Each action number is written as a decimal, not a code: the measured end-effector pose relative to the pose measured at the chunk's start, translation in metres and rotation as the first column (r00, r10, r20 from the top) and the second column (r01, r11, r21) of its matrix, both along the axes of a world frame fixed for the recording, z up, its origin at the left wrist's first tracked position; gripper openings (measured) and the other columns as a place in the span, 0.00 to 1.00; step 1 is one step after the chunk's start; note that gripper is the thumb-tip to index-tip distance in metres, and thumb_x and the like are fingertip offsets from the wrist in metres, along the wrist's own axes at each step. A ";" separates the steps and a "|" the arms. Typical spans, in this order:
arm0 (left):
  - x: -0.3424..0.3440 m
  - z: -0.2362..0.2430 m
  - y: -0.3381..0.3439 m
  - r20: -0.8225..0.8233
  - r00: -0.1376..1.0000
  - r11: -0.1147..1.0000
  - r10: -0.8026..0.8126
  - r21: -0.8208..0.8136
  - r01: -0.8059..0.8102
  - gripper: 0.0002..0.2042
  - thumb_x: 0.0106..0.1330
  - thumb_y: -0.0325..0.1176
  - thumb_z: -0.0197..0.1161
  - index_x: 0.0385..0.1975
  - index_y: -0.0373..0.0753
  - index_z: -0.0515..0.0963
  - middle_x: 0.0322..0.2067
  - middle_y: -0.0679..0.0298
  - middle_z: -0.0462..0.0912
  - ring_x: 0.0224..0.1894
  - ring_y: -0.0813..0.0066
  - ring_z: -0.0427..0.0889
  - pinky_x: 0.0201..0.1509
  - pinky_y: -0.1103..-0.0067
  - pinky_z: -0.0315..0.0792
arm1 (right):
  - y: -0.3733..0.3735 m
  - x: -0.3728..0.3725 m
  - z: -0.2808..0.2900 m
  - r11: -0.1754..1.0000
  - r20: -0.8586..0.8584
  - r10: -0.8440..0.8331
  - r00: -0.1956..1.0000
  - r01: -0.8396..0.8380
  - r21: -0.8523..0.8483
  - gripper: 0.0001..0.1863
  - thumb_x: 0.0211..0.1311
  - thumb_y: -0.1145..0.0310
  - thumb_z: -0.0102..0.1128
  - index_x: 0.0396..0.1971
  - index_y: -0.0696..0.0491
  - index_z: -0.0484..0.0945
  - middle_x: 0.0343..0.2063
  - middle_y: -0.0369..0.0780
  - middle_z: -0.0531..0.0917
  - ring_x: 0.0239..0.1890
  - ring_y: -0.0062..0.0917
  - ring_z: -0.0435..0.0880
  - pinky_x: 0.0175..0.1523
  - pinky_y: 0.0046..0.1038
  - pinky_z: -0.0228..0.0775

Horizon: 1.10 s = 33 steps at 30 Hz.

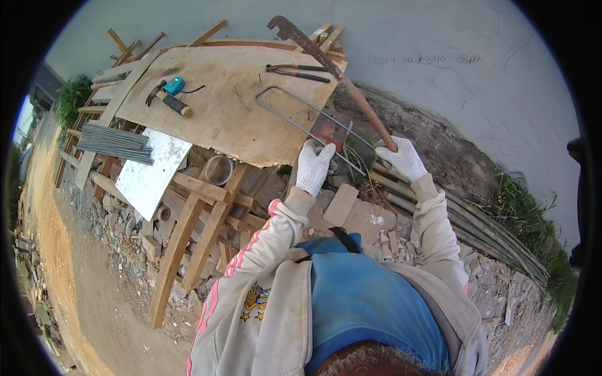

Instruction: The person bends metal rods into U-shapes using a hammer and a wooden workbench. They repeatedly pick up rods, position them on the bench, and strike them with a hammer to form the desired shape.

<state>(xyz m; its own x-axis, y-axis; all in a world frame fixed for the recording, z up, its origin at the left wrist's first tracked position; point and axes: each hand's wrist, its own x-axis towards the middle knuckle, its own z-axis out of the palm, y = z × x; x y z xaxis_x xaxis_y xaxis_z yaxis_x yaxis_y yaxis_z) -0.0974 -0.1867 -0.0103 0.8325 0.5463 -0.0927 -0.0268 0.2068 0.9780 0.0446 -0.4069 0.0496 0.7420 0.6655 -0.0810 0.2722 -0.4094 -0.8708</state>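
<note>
A U-shaped bent steel rod reaches over the right edge of the plywood board. One of its legs passes through the fingers of my gloved left hand, which are closed on it. In a white glove too, my right hand is wrapped round the lower end of a long rusty bar with a notched head. That rebar bending bar slants up and left over the board's far right corner. Beneath the rod, near my left fingers, lies a reddish-brown plate.
On the board lie pincers, a hammer and a teal tape measure. Cut steel rods and a white sheet are at left. Timber legs stand over rubble. Bamboo poles lie right, along a grey wall.
</note>
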 end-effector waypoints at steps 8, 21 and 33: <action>-0.018 0.012 0.000 -0.207 0.976 0.951 0.066 0.311 0.002 0.16 0.72 0.39 0.66 0.47 0.30 0.79 0.31 0.57 0.87 0.32 0.71 0.86 0.39 0.74 0.78 | 0.009 0.048 -0.039 0.994 -0.078 0.110 0.991 -0.107 0.031 0.15 0.67 0.59 0.69 0.37 0.57 0.80 0.18 0.31 0.77 0.17 0.12 0.70 0.23 0.22 0.60; 0.052 0.014 0.107 -0.128 0.838 0.282 0.530 0.959 -0.033 0.26 0.67 0.51 0.67 0.57 0.38 0.79 0.54 0.50 0.81 0.56 0.49 0.81 0.60 0.60 0.75 | 0.058 0.045 -0.061 0.994 -0.211 0.069 0.975 -0.049 0.098 0.16 0.68 0.59 0.69 0.30 0.56 0.79 0.17 0.33 0.76 0.20 0.17 0.74 0.28 0.28 0.64; 0.038 0.013 0.109 -0.235 0.928 0.217 0.290 0.960 0.176 0.24 0.66 0.46 0.69 0.57 0.38 0.79 0.61 0.51 0.76 0.65 0.44 0.74 0.70 0.60 0.69 | 0.061 0.050 -0.069 0.991 -0.251 0.097 0.963 -0.069 0.118 0.15 0.69 0.60 0.69 0.32 0.57 0.79 0.18 0.32 0.75 0.22 0.16 0.72 0.28 0.27 0.62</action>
